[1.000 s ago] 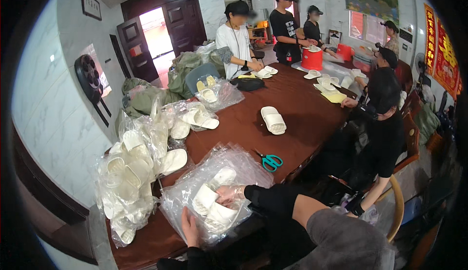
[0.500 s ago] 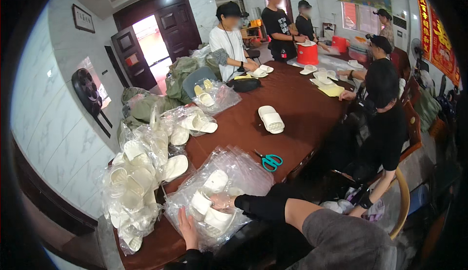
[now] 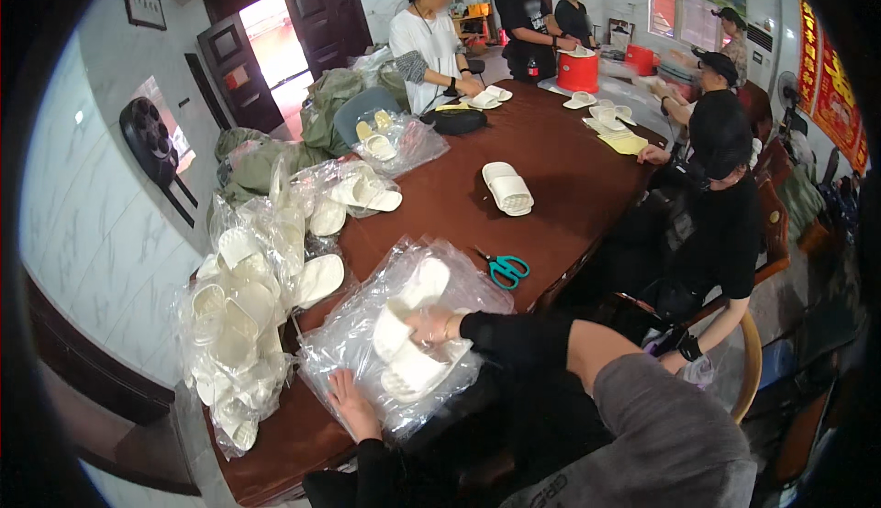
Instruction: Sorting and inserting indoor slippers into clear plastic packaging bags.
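A pair of white slippers [image 3: 415,370] lies on a pile of clear plastic bags [image 3: 335,338] at the table's near edge. My right hand [image 3: 429,326] grips the slippers, its fingertips hidden behind the straps. My left hand [image 3: 353,404] rests on the bags to the left of the slippers, fingers stretched out and holding nothing. Another white sole [image 3: 429,280] shows just beyond my right hand. Scissors with teal handles [image 3: 507,271] lie on the brown tabletop past the bags.
Bagged white slippers [image 3: 234,334] are heaped at the table's left edge. A single white slipper [image 3: 507,189] sits mid-table. Across the table a person in white [image 3: 424,49] handles slippers near a black pouch [image 3: 456,121]. Someone in black [image 3: 725,223] sits at the right.
My view has tilted down a little, so the scene sits higher. My left hand stays flat on the bags, and my right hand has shifted slightly with the slippers.
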Action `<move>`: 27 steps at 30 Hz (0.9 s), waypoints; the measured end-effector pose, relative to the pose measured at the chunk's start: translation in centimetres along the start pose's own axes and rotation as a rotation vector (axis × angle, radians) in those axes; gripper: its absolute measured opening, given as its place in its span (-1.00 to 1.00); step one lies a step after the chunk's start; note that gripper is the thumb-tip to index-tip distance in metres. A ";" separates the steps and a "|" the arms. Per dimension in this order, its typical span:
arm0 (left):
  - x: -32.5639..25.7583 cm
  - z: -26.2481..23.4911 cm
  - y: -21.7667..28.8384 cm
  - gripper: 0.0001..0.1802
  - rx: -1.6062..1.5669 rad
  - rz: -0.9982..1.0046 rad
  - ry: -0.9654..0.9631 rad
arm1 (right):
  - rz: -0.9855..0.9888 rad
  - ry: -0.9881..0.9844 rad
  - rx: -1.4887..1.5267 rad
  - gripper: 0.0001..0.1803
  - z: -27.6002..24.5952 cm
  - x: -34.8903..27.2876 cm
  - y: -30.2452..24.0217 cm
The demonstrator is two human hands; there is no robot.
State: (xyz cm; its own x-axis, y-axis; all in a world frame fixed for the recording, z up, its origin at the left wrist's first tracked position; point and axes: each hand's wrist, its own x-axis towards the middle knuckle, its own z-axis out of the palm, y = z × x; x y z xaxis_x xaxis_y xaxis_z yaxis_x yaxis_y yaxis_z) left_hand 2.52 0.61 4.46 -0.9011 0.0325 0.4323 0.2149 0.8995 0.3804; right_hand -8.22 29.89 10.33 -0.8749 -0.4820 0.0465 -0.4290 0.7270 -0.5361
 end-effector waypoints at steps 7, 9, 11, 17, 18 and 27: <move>0.4 -0.2 1.1 -0.44 -0.004 -0.029 0.020 | 0.289 0.046 0.133 -0.65 -8.6 -3.4 -2.2; 0.8 0.4 1.3 -0.44 -0.004 -0.017 0.023 | 0.276 0.053 0.039 -0.70 -10.0 -3.4 0.8; 0.9 0.7 1.4 -0.44 -0.028 -0.019 0.034 | 0.271 0.080 -0.020 -0.72 -11.0 -2.9 4.7; 0.3 -0.3 0.0 -0.39 -0.035 -0.076 0.043 | 0.486 0.265 0.285 -0.71 -20.0 -4.1 10.4; 0.9 0.5 1.1 -0.38 -0.068 -0.054 0.034 | 0.611 0.319 0.204 -0.71 -22.8 -5.0 13.8; 0.4 0.5 -0.7 -0.42 -0.042 -0.089 0.022 | 0.487 0.840 -0.420 -0.20 -28.0 -2.3 14.4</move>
State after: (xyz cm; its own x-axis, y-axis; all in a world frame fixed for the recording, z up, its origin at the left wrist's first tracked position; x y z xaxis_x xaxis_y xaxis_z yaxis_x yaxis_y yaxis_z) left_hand 1.81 0.21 3.91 -0.9089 -0.0572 0.4131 0.1500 0.8795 0.4517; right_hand -18.64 55.18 26.10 -0.7789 0.2835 0.5595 0.1072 0.9391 -0.3266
